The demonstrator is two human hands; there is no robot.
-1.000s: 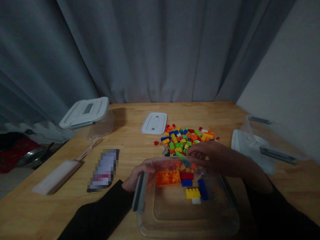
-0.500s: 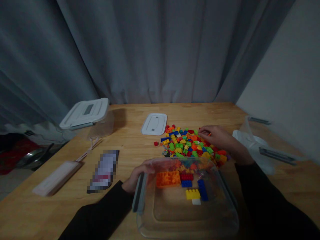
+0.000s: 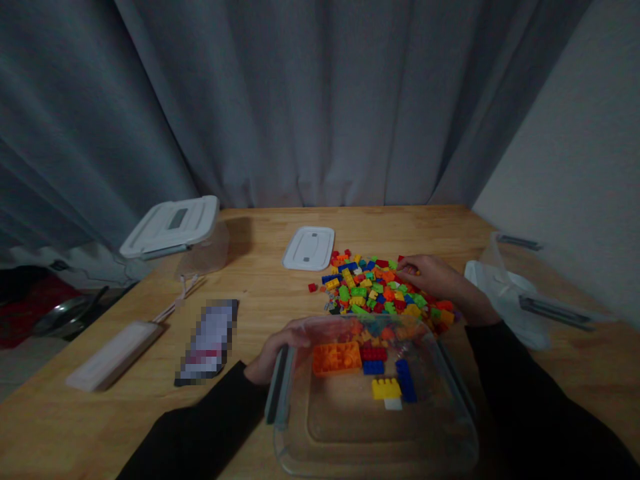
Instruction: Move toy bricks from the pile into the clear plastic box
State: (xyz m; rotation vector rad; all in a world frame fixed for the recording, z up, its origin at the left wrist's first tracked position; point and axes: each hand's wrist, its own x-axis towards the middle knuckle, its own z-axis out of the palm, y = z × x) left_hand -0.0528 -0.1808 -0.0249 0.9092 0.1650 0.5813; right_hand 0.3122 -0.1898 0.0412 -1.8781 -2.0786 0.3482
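Observation:
My left hand [image 3: 277, 350] is closed on the far left corner of a clear plastic box [image 3: 350, 460] with grey side clips. Inside that box lie an orange brick [image 3: 336, 359], a red brick [image 3: 373, 353], two blue bricks, a yellow brick [image 3: 386, 389] and a small white piece [image 3: 393, 404]. Beyond the box spreads a heap of coloured toy bricks [image 3: 359, 291]. Over the right side of the heap is my right hand [image 3: 430, 275], its fingers curled together. A speck of orange shows by the fingers, but I cannot make out what they hold.
At the back left stands a lidded clear box [image 3: 173, 223]. A white lid [image 3: 309, 248] lies behind the heap. On the left are a phone-like blurred item [image 3: 209, 340] and a pale oblong case [image 3: 115, 355] with a strap. Another clear box [image 3: 520, 293] is at right.
My right hand has shifted slightly toward me and down over the heap, fingers still curled. My left hand and the box have stayed put.

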